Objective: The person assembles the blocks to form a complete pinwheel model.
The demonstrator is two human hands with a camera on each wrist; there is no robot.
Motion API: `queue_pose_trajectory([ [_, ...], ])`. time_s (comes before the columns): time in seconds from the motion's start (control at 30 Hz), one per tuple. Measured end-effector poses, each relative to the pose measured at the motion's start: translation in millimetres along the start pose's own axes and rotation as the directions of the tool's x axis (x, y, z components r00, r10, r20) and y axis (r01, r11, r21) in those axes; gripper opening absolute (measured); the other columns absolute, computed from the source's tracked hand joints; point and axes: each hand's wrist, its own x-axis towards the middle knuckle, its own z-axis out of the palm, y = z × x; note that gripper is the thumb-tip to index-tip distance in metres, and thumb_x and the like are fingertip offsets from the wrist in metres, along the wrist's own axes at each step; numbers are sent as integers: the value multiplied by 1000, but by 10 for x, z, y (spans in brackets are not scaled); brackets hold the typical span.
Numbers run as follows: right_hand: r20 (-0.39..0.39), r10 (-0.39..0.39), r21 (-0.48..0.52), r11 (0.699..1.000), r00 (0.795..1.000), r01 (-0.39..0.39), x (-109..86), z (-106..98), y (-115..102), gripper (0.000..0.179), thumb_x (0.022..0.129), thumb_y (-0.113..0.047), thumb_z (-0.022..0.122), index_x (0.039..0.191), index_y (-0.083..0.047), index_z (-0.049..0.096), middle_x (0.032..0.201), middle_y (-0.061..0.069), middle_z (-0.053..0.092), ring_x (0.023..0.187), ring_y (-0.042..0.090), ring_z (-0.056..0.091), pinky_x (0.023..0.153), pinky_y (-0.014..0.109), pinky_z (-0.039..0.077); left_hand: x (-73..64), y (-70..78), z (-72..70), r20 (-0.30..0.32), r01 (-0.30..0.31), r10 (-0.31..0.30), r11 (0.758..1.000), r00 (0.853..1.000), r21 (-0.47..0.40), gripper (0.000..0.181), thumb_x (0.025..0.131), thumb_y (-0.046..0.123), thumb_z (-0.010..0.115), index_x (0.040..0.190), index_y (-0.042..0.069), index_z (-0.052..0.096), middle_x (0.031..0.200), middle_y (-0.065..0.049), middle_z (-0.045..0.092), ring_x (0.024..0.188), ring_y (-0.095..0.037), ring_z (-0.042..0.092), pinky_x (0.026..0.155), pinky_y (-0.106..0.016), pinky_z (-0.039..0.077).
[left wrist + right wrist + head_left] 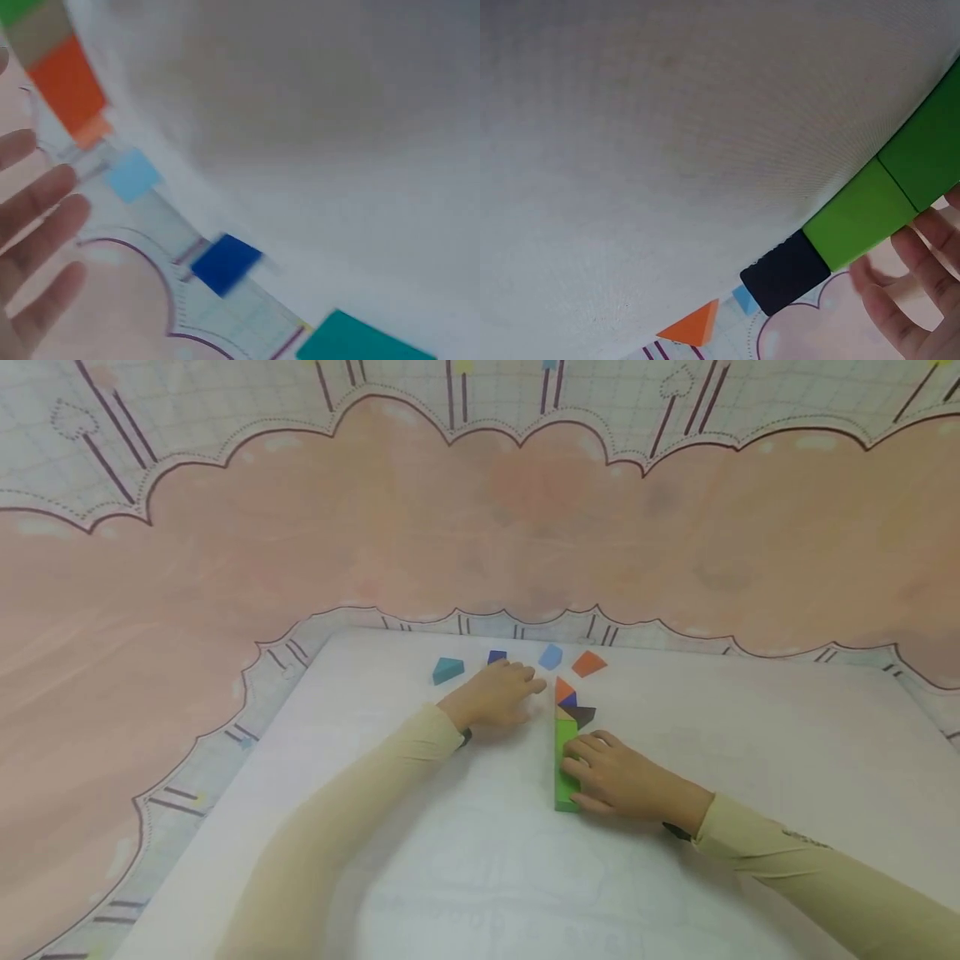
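Observation:
My right hand [622, 777] rests its fingers on a green block row [566, 745], which runs lengthwise down the table. Up close it is a light green block [859, 217] touching a darker green block [924, 154], with fingertips right at their edge. Against the far end sits a dark, nearly black block [583, 715]. Beyond that come a tan piece [564, 713], a blue piece [569, 700] and an orange piece [565, 690]. My left hand [497, 695] is left of this line, fingers spread and holding nothing, near a dark blue block [226, 264].
Loose pieces lie along the table's far edge: a teal block [447, 670], a light blue block [551, 657] and an orange block [589, 663]. The white table [420, 877] meets a patterned cloth [465, 543] behind.

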Motion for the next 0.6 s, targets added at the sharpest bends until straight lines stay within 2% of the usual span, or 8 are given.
queue_pose_trajectory([
  [0.2,-36,-20,-16,1000,999,20,-11,22,18,35,88,-40,59,108,-11,56,112,6,59,107,23,53,93,43,43,251,-229,-8,11,24,-24,1000,1000,2,48,97,28,46,143,20,38,147,-9,41,138,-28,35,115,-44,22],
  [0.3,-43,-23,-19,1000,999,22,-13,22,18,36,87,-40,59,108,-11,56,112,7,58,107,23,53,93,43,43,377,-316,1,-7,22,-22,1000,1000,5,45,98,23,42,143,22,38,147,-9,41,139,-28,34,116,-44,21],
  [0.43,-34,-18,-14,1000,999,18,-20,22,15,35,87,-40,60,108,-11,55,112,6,58,107,22,53,93,43,43,539,-379,22,-57,24,-24,1000,998,6,42,98,18,41,140,23,40,141,-8,47,135,-27,39,115,-43,24],
  [0.6,-18,-9,-11,1000,1000,9,-18,21,14,33,89,-38,58,108,-12,56,113,5,58,108,22,53,94,43,43,712,-406,73,-62,91,-91,996,994,1,47,98,17,41,144,25,36,147,-5,40,139,-24,32,116,-42,21],
])
